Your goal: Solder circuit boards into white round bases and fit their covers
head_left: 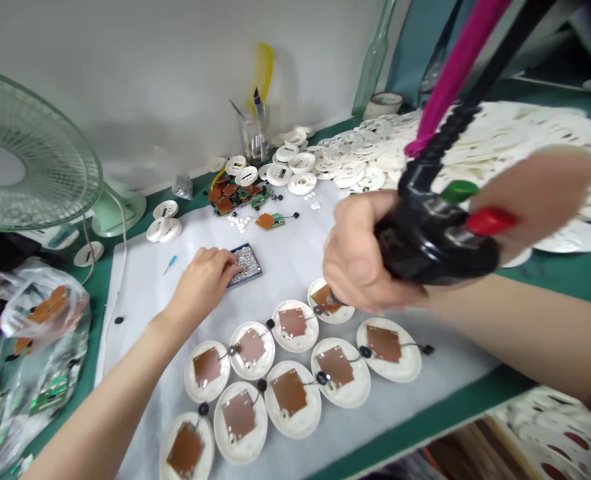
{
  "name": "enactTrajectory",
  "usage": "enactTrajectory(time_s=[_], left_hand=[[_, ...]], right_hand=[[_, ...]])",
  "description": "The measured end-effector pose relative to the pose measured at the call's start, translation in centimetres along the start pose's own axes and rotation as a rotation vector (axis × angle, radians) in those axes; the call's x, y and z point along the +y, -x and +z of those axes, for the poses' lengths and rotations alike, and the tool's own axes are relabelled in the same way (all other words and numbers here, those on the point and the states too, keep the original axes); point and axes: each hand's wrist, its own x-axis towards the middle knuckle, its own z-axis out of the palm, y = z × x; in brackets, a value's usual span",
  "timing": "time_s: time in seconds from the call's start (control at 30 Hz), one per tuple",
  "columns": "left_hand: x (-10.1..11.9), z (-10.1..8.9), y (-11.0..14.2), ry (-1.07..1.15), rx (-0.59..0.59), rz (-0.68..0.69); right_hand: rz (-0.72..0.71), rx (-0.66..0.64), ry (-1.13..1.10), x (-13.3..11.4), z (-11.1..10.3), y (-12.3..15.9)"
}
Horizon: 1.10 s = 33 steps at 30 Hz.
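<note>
My left hand (208, 275) reaches to a small dark-edged tray (246, 264) full of tiny silver pieces that look like screws. Its fingertips are pinched together at the tray's left side; what they hold is hidden. My right hand (360, 257) is wrapped round a black power screwdriver (432, 233) with a red and a green button. The tool hangs from a black coiled cable and a pink cord, above the white round covers (294, 400). Two rows of these covers hold brown square circuit boards (288, 392), each wired to a small black disc.
A green fan (35, 147) stands on the left, above a plastic bag (50, 347) of boards. More boards (235, 197) and white discs (302, 183) lie at the back, near a glass of pens (254, 137). White covers (515, 133) are heaped on the right.
</note>
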Motion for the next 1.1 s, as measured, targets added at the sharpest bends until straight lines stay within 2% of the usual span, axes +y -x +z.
enactTrajectory(time_s=[0.07,0.1,0.2,0.3,0.37,0.43,0.5,0.57,0.63,0.7,0.77,0.83,0.93,1.03,1.1], left_hand=[[-0.5,0.2,0.4,-0.002,0.024,0.012],[-0.6,0.1,0.7,-0.003,0.049,0.016],[-0.1,-0.7,1.6,0.005,0.108,0.003],[1.3,-1.4,1.8,-0.004,0.133,-0.054],[2.5,-1.5,1.7,-0.015,0.162,-0.033],[3.6,-1.4,1.2,-0.015,0.185,0.052],[4.1,-1.4,0.5,-0.030,0.192,0.119],[4.2,-1.4,-0.2,-0.059,0.193,0.115],[4.6,-1.6,-0.4,-0.026,0.177,0.076],[5.9,-1.6,0.0,0.099,0.138,0.074],[8.0,-1.3,0.7,0.256,0.070,0.158],[10.2,-0.7,1.4,0.352,-0.027,0.300],[12.4,0.3,1.8,0.335,-0.102,0.411],[12.8,1.0,1.8,0.286,-0.085,0.396],[12.8,1.2,1.8,0.268,-0.076,0.373]], right_hand=[[0.062,-0.012,0.056,-0.8,-0.5,1.0],[0.045,-0.001,0.074,-0.9,-0.7,1.4],[-0.139,0.086,0.030,0.0,-1.3,1.5],[-0.183,0.147,-0.029,1.6,-1.8,1.1],[-0.182,0.144,-0.042,2.0,-2.0,1.1],[-0.154,0.154,-0.051,1.8,-2.0,1.3],[-0.099,0.183,-0.058,1.3,-1.9,1.5],[-0.052,0.204,-0.053,1.0,-1.6,1.5],[-0.064,0.213,-0.041,1.0,-1.3,1.4],[-0.094,0.252,-0.053,1.4,-1.1,1.3],[-0.108,0.296,-0.085,1.8,-1.0,1.1],[-0.124,0.276,-0.105,2.0,-1.3,1.1],[-0.171,0.161,-0.057,1.8,-2.0,1.2],[-0.099,0.093,0.032,1.5,-2.4,1.3],[-0.119,0.121,0.026,1.8,-2.5,1.4]])
